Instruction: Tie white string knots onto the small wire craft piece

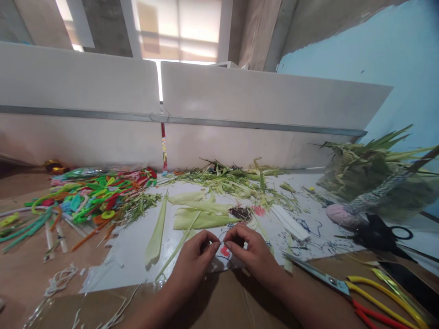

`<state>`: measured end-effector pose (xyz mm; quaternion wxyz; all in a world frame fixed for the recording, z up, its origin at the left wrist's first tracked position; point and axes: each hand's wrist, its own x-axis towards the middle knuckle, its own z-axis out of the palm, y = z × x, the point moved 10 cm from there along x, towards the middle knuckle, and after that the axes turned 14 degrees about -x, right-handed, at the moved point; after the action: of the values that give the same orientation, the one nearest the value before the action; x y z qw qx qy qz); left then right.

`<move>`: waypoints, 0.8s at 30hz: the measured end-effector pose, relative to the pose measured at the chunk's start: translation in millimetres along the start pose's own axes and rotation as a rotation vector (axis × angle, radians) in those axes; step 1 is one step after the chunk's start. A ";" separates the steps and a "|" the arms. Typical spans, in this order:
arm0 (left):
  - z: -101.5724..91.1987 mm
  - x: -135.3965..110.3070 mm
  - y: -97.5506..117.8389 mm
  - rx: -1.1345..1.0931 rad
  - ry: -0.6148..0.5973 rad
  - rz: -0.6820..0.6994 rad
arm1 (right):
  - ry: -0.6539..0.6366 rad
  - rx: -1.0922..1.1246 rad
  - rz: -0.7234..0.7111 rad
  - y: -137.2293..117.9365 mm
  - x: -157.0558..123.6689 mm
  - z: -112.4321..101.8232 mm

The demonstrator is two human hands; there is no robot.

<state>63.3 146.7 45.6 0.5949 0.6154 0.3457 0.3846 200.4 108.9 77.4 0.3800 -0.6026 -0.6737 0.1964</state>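
Observation:
My left hand (pixel 200 251) and my right hand (pixel 248 246) meet over the front edge of a white sheet (pixel 137 242), each with thumb and forefinger pinched together. A thin dark thread (pixel 226 259) curves just beneath the fingertips and seems to run into both pinches; its ends are hidden. Beyond my fingers lie pale green corn husks (pixel 202 219) and a clump of dark brown strands (pixel 241 213). A small red patch (pixel 225 251) shows on the sheet between my hands.
Scissors (pixel 329 278) with yellow and red handles lie at right, near black scissors (pixel 399 233). A bag of husks (pixel 356 178) stands behind a wrapped stick (pixel 377 192). Colourful pipe cleaners (pixel 99 196) pile up at left, with white string (pixel 61 278). A white partition (pixel 257 100) closes off the back.

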 end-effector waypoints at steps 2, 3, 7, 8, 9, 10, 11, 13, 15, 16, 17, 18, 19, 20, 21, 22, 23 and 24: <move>0.4 0.0 0.0 -0.006 0.004 -0.009 | 0.003 -0.003 -0.010 -1.1 0.1 -0.3; 0.1 0.2 -0.6 -0.008 0.009 -0.015 | 0.004 -0.005 -0.015 -1.7 0.1 -0.4; -0.2 1.1 -5.0 -0.027 0.012 -0.044 | 0.009 -0.007 -0.028 -2.9 0.0 -0.6; -0.4 1.3 -5.6 -0.029 0.012 -0.049 | 0.009 -0.002 -0.028 -2.7 0.0 -0.5; -0.7 1.6 -5.9 -0.028 0.014 -0.053 | 0.006 0.007 -0.023 -2.1 0.0 -0.3; -1.2 1.9 -5.5 -0.025 0.018 -0.053 | 0.004 0.020 -0.014 -0.9 0.1 -0.3; -2.0 2.1 -4.6 -0.019 0.025 -0.049 | 0.005 0.035 -0.001 0.4 0.1 -0.7; -3.1 2.3 -2.1 -0.007 0.033 -0.032 | 0.006 0.059 0.021 2.6 0.1 -1.7; -3.0 2.1 -0.2 0.011 0.029 -0.014 | -0.005 0.056 0.015 1.7 0.3 -1.7; -2.8 1.8 0.1 0.025 0.026 -0.006 | -0.017 0.047 0.004 0.4 0.5 -1.0; -2.5 1.5 0.2 0.044 0.024 0.001 | -0.029 0.036 -0.008 -1.0 0.6 0.1; -2.3 1.1 0.4 0.065 0.023 0.010 | -0.040 0.028 -0.018 -2.0 0.7 1.4; -2.1 0.6 0.8 0.085 0.024 0.019 | -0.052 0.028 -0.021 -2.3 0.7 3.0; -2.0 0.1 1.1 0.101 0.026 0.026 | -0.063 0.034 -0.018 -2.0 0.8 4.7; -1.6 -0.5 1.6 0.113 0.026 0.032 | -0.068 0.044 -0.012 -1.5 0.8 5.8; -1.2 -1.0 2.2 0.119 0.025 0.037 | -0.069 0.055 -0.006 -1.0 0.7 6.4; -0.8 -1.5 2.8 0.121 0.024 0.039 | -0.067 0.062 0.001 -0.5 0.7 6.6; -0.4 -1.9 3.2 0.121 0.022 0.039 | -0.064 0.066 0.006 -0.4 0.7 6.5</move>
<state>62.0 145.1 48.7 0.5451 0.6527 0.3628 0.3811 195.2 110.7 73.8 0.3774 -0.5852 -0.6769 0.2386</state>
